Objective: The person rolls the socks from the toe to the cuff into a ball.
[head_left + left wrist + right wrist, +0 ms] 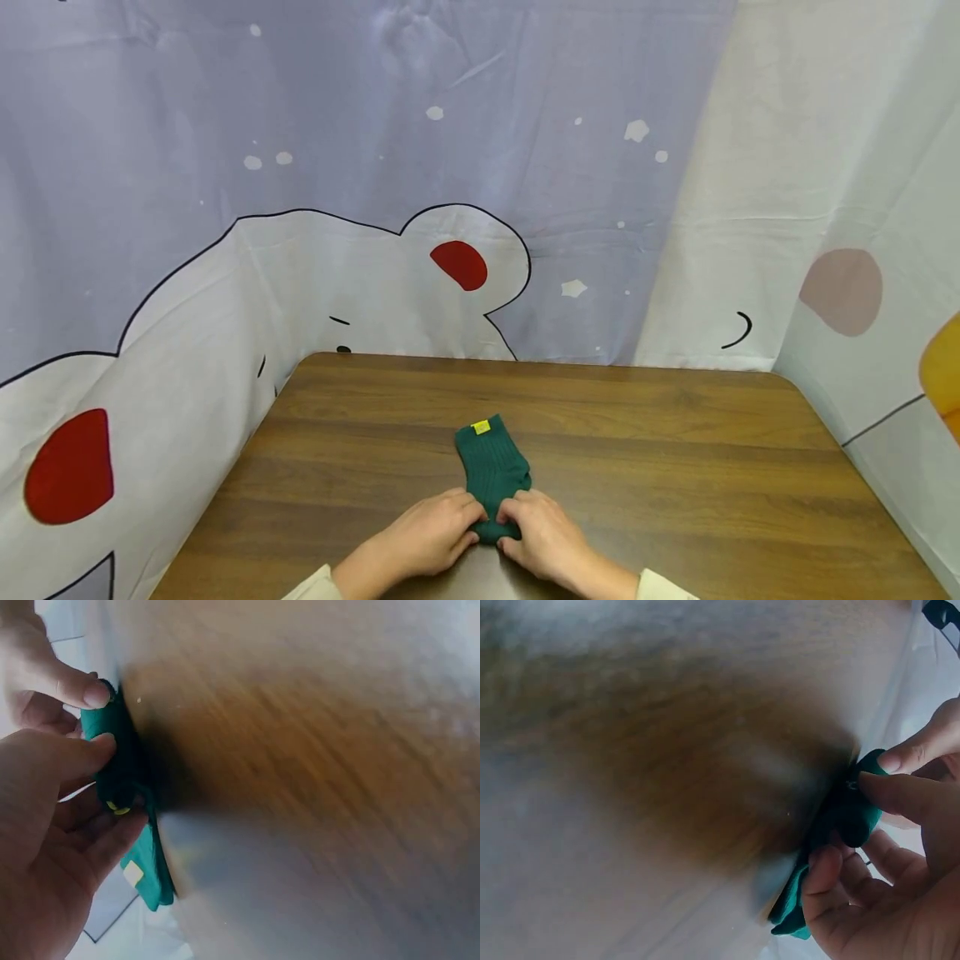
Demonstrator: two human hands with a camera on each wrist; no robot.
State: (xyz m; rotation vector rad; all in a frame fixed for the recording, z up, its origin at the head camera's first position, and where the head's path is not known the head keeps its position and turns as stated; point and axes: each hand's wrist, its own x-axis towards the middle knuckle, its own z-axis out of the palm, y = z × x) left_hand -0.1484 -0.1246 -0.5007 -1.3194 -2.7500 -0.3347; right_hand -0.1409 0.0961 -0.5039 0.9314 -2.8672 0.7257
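Printed cloth backdrop [480, 125] is basically the whole room here, hung behind the worktop and down both sides. It's done in soft lilac and white, sprinkled with little pale dots and stars, and a cartoon outline is drawn across it in black. A red patch [459, 265] is set inside a rounded white ear shape near the middle, another is seen low on the left, and a dusty pink patch [843, 292] and a yellow-orange patch [947, 375] are printed on the right-hand side. Some creases can be spotted too.

Wood-look worktop [712, 467] is finished in mid-brown with darker grain running across it, and its far corners are rounded. A bit of shine is caught near the front edge. In both wrist views the grain is badly blurred.

Dark green ribbed sock [491, 467] is laid around the middle of the worktop's near half, cuff pointed away from the person, with a yellow label [481, 427] stuck at the cuff. Whether one sock or a stacked pair is shown can't be told. Its near end is rolled up, and that roll is pinched by the left hand [437, 532] and the right hand [546, 533], held close together with thumbs and fingers curled around it. Both wrists are covered by cream sleeves [663, 587].
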